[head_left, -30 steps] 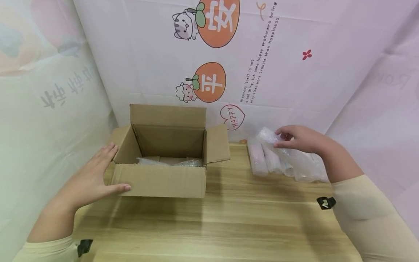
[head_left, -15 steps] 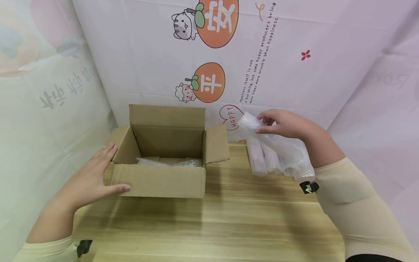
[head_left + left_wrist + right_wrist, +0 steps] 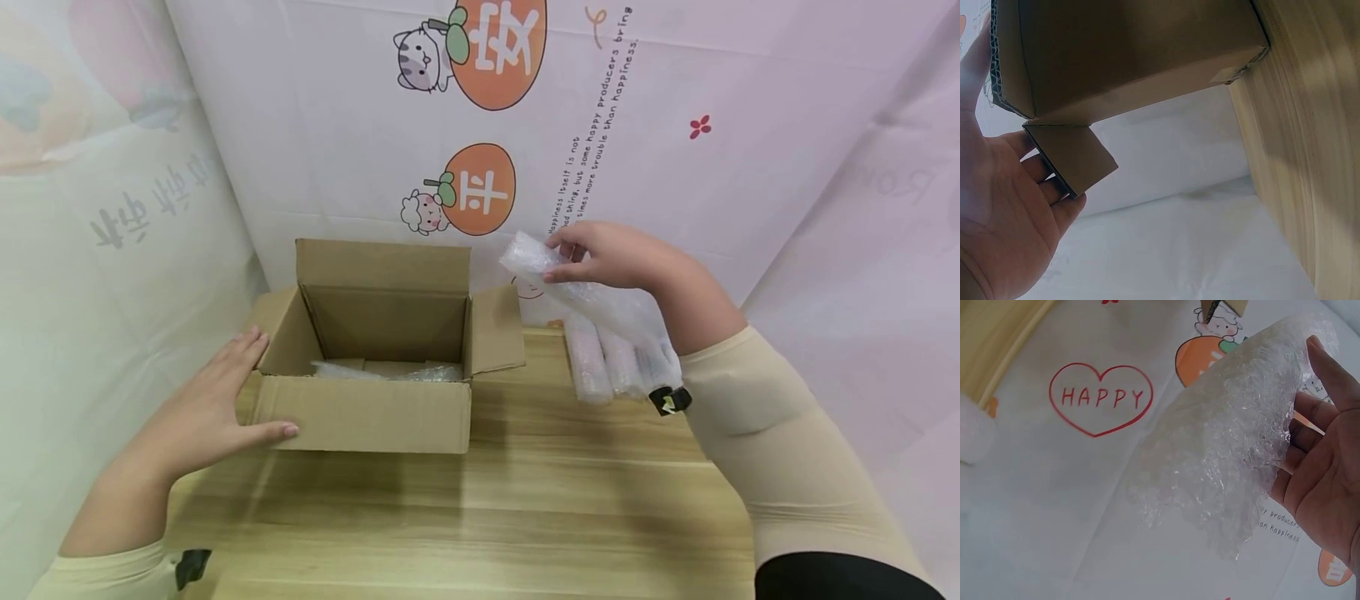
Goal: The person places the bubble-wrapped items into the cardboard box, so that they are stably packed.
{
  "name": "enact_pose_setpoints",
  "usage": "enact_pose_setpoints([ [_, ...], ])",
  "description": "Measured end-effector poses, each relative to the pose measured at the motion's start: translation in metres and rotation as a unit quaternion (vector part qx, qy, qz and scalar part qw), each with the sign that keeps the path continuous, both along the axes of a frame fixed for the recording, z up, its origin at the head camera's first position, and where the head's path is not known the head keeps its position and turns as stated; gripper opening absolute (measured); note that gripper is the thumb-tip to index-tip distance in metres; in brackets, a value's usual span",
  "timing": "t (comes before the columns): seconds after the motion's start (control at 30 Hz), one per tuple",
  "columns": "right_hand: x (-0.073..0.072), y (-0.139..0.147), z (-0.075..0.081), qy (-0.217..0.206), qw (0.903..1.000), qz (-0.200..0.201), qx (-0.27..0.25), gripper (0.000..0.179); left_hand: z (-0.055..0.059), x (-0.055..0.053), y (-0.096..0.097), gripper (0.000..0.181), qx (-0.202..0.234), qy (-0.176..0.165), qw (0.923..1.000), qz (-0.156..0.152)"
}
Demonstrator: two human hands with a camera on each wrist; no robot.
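Note:
An open cardboard box (image 3: 367,412) stands on the table at centre left, with clear plastic (image 3: 390,372) low inside it. My left hand (image 3: 198,417) rests at its left front corner, fingers straight along the left flap (image 3: 1072,156), thumb against the front flap. Off to the right and above the table, my right hand (image 3: 615,258) holds a long crinkled piece of bubble wrap (image 3: 600,304) near its upper end, between thumb and fingers. In the right wrist view the bubble wrap (image 3: 1222,431) hangs down from the fingers. Whether anything is inside it I cannot tell.
Beneath the held piece, bubble-wrapped rolls (image 3: 588,367) lie side by side on the wooden table (image 3: 450,517), partly covered. A printed white cloth (image 3: 337,167) hangs behind, with more cloth at both sides. The box's right flap (image 3: 498,329) sticks outward.
My right hand has moved left and up with the bubble wrap, lifting it off the other rolls toward the box. My left hand has stayed at the box corner.

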State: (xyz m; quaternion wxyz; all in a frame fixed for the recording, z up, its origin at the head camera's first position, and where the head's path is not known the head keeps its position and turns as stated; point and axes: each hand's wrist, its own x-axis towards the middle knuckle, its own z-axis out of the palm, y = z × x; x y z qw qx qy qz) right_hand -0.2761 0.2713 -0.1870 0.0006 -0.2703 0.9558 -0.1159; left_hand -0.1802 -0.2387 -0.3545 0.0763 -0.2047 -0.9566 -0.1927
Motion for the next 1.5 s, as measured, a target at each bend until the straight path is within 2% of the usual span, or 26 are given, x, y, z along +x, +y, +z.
enact_pose_setpoints([
  [0.4, -0.005, -0.048, 0.022, 0.009, 0.9995, 0.013, 0.027, 0.055, 0.000, 0.001, -0.001, 0.119, 0.000, 0.000, 1.0000, 0.000],
  [0.63, -0.008, -0.072, 0.029, 0.012, 0.9990, 0.035, 0.027, 0.047, 0.001, 0.000, 0.000, 0.119, 0.001, 0.001, 1.0000, -0.001],
  [0.83, -0.011, -0.096, 0.029, 0.039, 0.9961, 0.066, 0.044, 0.040, 0.001, 0.001, 0.000, 0.119, 0.002, 0.001, 1.0000, -0.003],
  [1.2, -0.012, -0.137, 0.026, 0.039, 0.9929, 0.088, 0.071, 0.042, -0.001, -0.002, 0.000, 0.119, 0.001, 0.005, 1.0000, -0.004],
  [1.5, -0.015, -0.167, 0.018, 0.005, 0.9923, 0.104, 0.067, 0.043, -0.001, -0.001, 0.000, 0.120, 0.005, 0.001, 1.0000, -0.003],
])
